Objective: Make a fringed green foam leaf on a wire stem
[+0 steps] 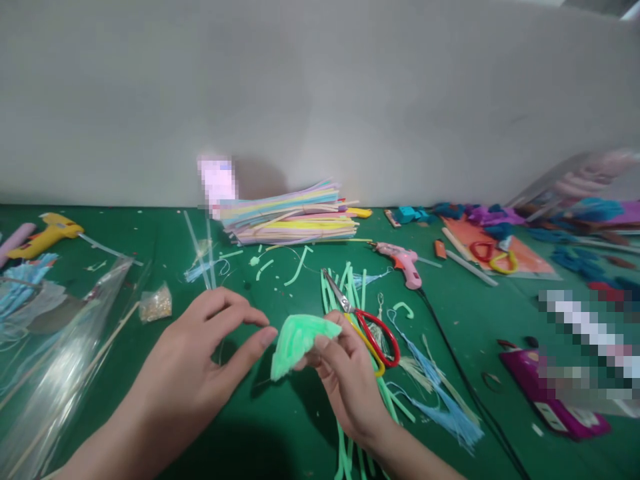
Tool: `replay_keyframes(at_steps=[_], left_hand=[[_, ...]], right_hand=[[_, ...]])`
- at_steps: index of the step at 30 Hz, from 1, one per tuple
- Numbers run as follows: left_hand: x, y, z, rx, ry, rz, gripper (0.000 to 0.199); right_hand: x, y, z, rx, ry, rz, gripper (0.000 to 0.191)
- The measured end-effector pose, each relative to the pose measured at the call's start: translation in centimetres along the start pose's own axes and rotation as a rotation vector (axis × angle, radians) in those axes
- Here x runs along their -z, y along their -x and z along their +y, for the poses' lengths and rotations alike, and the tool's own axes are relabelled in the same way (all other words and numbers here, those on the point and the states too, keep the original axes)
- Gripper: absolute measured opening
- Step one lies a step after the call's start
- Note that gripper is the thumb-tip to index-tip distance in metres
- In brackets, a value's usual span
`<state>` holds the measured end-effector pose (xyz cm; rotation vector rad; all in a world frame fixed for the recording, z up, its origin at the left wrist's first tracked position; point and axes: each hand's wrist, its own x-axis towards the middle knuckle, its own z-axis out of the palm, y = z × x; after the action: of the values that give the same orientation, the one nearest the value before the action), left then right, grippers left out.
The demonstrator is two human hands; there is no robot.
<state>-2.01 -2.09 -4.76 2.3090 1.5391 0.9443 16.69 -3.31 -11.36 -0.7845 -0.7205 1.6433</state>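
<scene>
Holding a light-green, fan-shaped, fuzzy piece [301,339] between thumb and fingers of the right hand [346,377], above the dark-green counter [160,243]. Having the left hand [213,343] half opened, with nothing visible held, just beside the piece's left edge. Having also, just beyond, red-and-yellow-handled metal scissors [349,307] upon long light-green strips [341,453].
</scene>
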Motion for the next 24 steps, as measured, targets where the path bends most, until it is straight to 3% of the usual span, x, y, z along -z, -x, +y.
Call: replay_keyframes(at_steps=[4, 7, 12, 15, 20, 24], left_hand=[[1.3, 0.1, 0.7, -0.013, -0.051, 0.088, 0.024], [1.9, 0.1, 0.7, -0.022, -0.125, 0.053, 0.017], [1.6, 0.0, 0.0, -0.224, -0.193, -0.031, 0.019], [1.7, 0.0, 0.2, -0.270, -0.190, -0.103, 0.022], [2.0, -1.5, 1.0, -0.205, -0.076, -0.205, 0.023], [1.6, -3.7, 0.9, 0.066, 0.115, -0.284, 0.016]], right_hand=[[-0.3, 1.1, 1.0, -0.045, 0.050, -0.100, 0.024], [-0.5, 1.7, 1.1, -0.033, 0.116, -0.121, 0.026], [-0.1, 1.3, -0.2, 0.164, 0.335, -0.129, 0.018], [0.1, 0.6, -1.8, 0.274, 0.452, -0.137, 0.010], [-0.2, -1.4, -4.9, 0.406, 0.692, -0.281, 0.002], [-0.7, -3.9, -6.0, 0.436, 0.717, -0.215, 0.007]])
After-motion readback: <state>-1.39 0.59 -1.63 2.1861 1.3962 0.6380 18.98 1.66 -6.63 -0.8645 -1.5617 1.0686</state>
